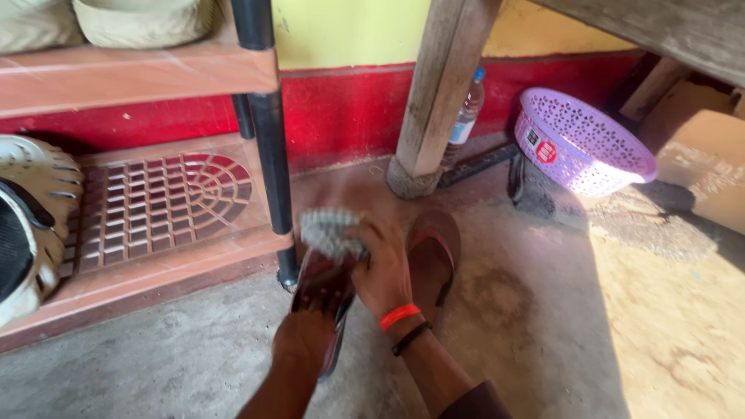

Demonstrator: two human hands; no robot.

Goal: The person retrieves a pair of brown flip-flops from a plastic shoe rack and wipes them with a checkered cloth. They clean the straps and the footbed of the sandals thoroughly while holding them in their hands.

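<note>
My left hand (304, 335) grips the near end of a brown sandal (322, 289) and holds it tilted off the concrete floor. My right hand (384, 271), with an orange band and a dark band at the wrist, is closed on a grey scrubbing cloth or brush (332, 231), blurred by motion, pressed on the far end of that sandal. The second brown sandal (434, 252) lies flat on the floor just right of my right hand.
A brown plastic rack (155, 206) with a black post (268, 132) stands at the left, with a white sandal (31, 225) on its lower shelf. A wooden table leg (434, 101), a plastic bottle (466, 116) and a tilted lilac basket (578, 143) are behind.
</note>
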